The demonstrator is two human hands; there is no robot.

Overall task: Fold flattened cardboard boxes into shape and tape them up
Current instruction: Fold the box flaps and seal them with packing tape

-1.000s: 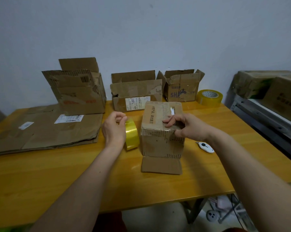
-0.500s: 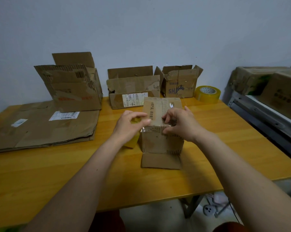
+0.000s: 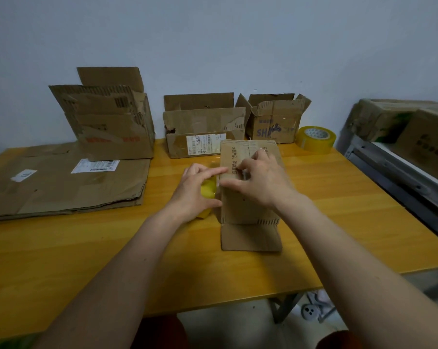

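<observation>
Small cardboard box [image 3: 249, 187] stands on the worktop [image 3: 87, 248], roughly centre, one flap lying flat on the wood on the side nearest the person. This box serves as the landmark below.

Left hand [image 3: 194, 191]: just left of the box, fingers curled round a yellow tape roll [image 3: 208, 193] that sits against the box's left wall; the forefinger reaches onto the box's top edge. Judgement: the roll is kept close so a strip can be drawn straight across the top seam.

Right hand [image 3: 259, 181]: on top of the box, fingers bent and pressing down on the closed top, thumb along the near edge. Whether it pinches a tape end cannot be told; the tape itself is not discernible. Judgement: it holds the flaps shut and steadies the box against the pull of the roll.

Behind the box, against the wall: three opened boxes, a tall one [image 3: 107, 124] far left, a long low one [image 3: 203, 132] directly behind, a smaller printed one [image 3: 276, 119] behind and right. A second tape roll [image 3: 315, 139] stands right of these. Left of the box, well apart: a stack of flattened cardboard [image 3: 62, 185], presumably awaiting folding.

Judgement: taping of the top in hand; near flap not yet closed.
</observation>
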